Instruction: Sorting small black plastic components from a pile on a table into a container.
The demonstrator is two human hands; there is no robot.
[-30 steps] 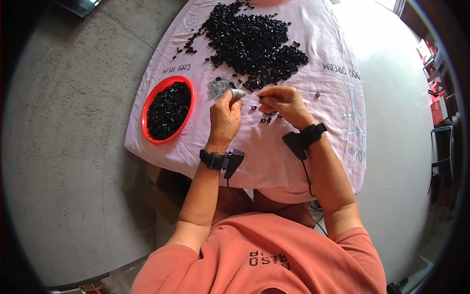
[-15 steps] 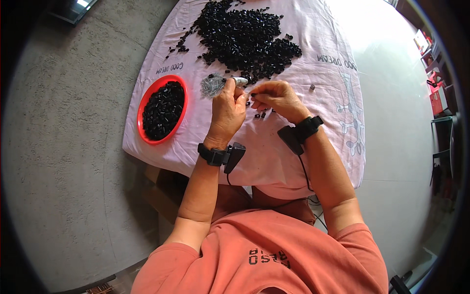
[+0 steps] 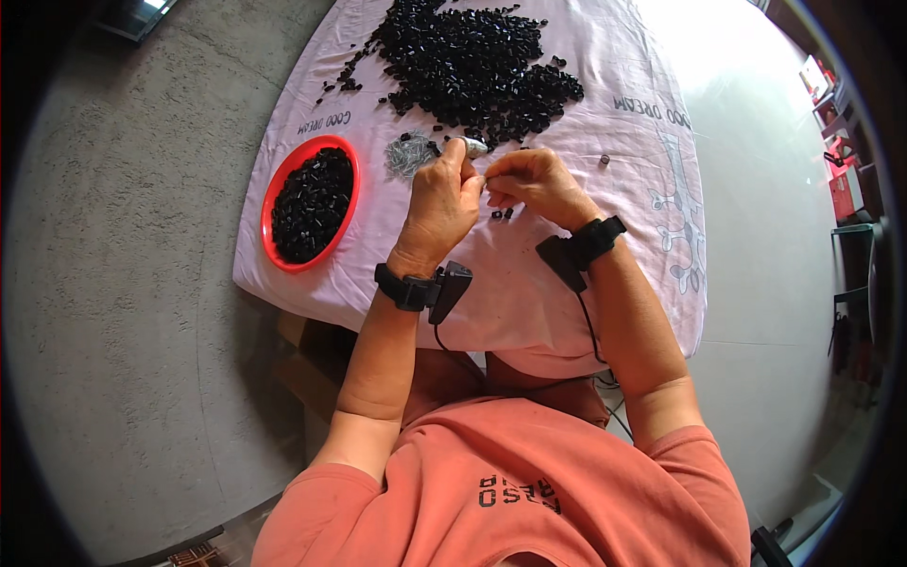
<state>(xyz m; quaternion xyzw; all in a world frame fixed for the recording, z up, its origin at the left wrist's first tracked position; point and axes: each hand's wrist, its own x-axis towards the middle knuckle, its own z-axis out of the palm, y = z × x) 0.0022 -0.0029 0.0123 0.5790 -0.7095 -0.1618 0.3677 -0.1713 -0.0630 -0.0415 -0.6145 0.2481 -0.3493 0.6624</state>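
Over the cloth-covered table, my two hands meet with their fingertips together. My left hand [image 3: 439, 203] is closed, thumb pressed toward the fingers; whatever it pinches is too small to make out. A whitish wrap [image 3: 474, 147] covers the tip of one of its fingers. My right hand [image 3: 550, 192] pinches a small black piece at its fingertips, mostly hidden by the fingers. Beside my left hand lies a little heap of thin, clear or silvery pieces [image 3: 406, 157]. Several loose black pieces [image 3: 508, 214] rest just below my right hand.
A large pile of small black pieces [image 3: 472, 71] spreads across the far part of the pink cloth [image 3: 529, 283]. At the left stands a red bowl [image 3: 354, 194] filled with similar pieces. One small ring-like piece [image 3: 605, 160] lies off to the right. Cables hang from both wrist devices.
My left hand has shifted slightly, and its wrapped fingertip sits a little farther right and away. The right fingertips now cover more of the black piece. The whole view has shifted a little.
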